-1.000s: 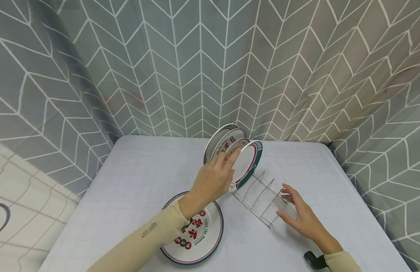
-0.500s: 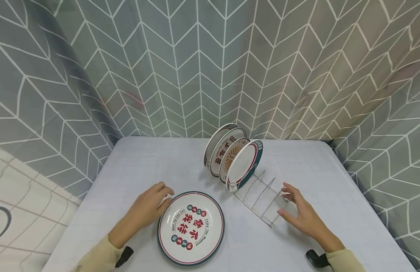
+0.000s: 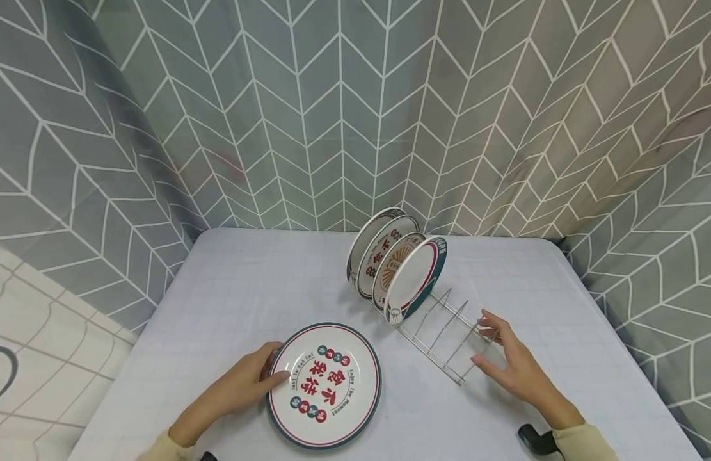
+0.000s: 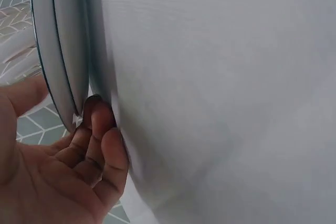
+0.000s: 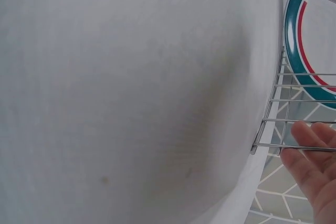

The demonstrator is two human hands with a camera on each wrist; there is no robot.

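Note:
A white plate with a teal rim and red lettering lies flat on the table near the front. My left hand holds its left rim, thumb on top. In the left wrist view the fingers curl under the plate edge. A wire dish rack stands to the right with several plates upright in its far slots. My right hand rests on the rack's near end with fingers extended. The right wrist view shows those fingers against the rack wires.
The table has a pale grey checked cloth. A grey chevron-patterned curtain closes in the back and both sides. The near slots of the rack hold nothing.
My left hand came away from the racked plates, dropped to the flat plate's left side and now has its thumb over the rim. The right hand stayed on the rack.

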